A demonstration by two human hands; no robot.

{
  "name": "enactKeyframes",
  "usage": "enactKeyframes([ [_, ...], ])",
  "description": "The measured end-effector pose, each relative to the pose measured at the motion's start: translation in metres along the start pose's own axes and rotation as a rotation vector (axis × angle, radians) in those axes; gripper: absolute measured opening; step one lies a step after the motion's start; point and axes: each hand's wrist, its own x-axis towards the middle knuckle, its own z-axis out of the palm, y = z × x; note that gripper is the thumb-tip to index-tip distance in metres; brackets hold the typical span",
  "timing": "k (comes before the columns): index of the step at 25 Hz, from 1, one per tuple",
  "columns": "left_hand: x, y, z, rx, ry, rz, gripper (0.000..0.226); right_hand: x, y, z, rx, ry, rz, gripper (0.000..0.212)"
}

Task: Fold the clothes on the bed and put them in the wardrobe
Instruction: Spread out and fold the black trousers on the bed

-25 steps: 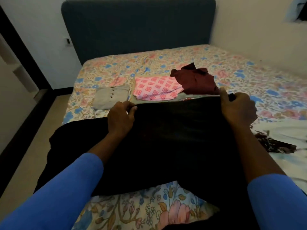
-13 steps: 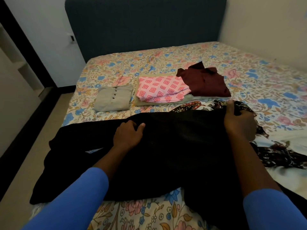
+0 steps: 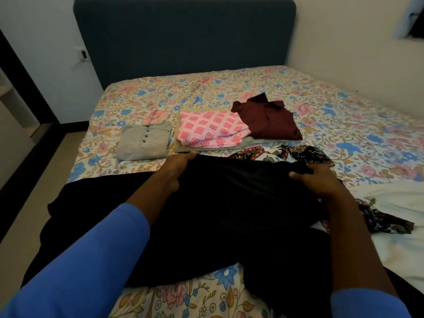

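On floral bed (image 3: pixel 344 125), near edge: black garment (image 3: pixel 218 214) crosswise, long axis left-right. Far edge gripped by left hand (image 3: pixel 176 168), right end by right hand (image 3: pixel 319 182). Beyond: folded clothes (image 3: pixel 208 131), headboard (image 3: pixel 183 37), wall (image 3: pixel 344 42).

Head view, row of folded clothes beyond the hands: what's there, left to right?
Grey folded top with dark buttons → pink diamond-print folded cloth → maroon folded collared shirt.

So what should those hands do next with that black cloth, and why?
Probably fold the far edge back toward the person: left hand and right hand both grip that edge of the black garment, which lies spread out, unfolded, one end hanging off the bed.
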Motion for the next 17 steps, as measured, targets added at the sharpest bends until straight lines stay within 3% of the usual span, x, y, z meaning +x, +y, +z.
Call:
enactKeyframes([
  [4,-0.013,0.005,-0.023,0.232,0.226,0.625,0.028,-0.039,-0.025,-0.002,0.163,0.361,-0.390,0.033],
  [6,-0.040,0.019,-0.036,0.348,0.331,0.814,0.041,-0.064,-0.051,-0.006,0.269,0.485,-0.527,0.034],
  [8,-0.072,0.043,-0.046,0.292,0.259,0.826,0.035,-0.086,-0.081,-0.010,0.276,0.610,-0.624,0.038],
  [11,-0.130,0.075,-0.066,-0.074,-0.040,0.656,0.012,-0.129,-0.132,-0.028,0.247,0.738,-0.814,0.042],
  [12,-0.144,0.082,-0.072,-0.123,-0.008,0.719,0.013,-0.144,-0.151,-0.037,0.219,0.754,-0.892,0.042],
  [15,-0.168,0.094,-0.082,0.034,0.520,1.089,0.022,-0.188,-0.199,-0.059,0.067,0.799,-1.075,0.044],
  [17,-0.188,0.106,-0.081,0.025,0.812,1.252,0.031,-0.216,-0.216,-0.071,0.053,0.820,-1.103,0.044],
])
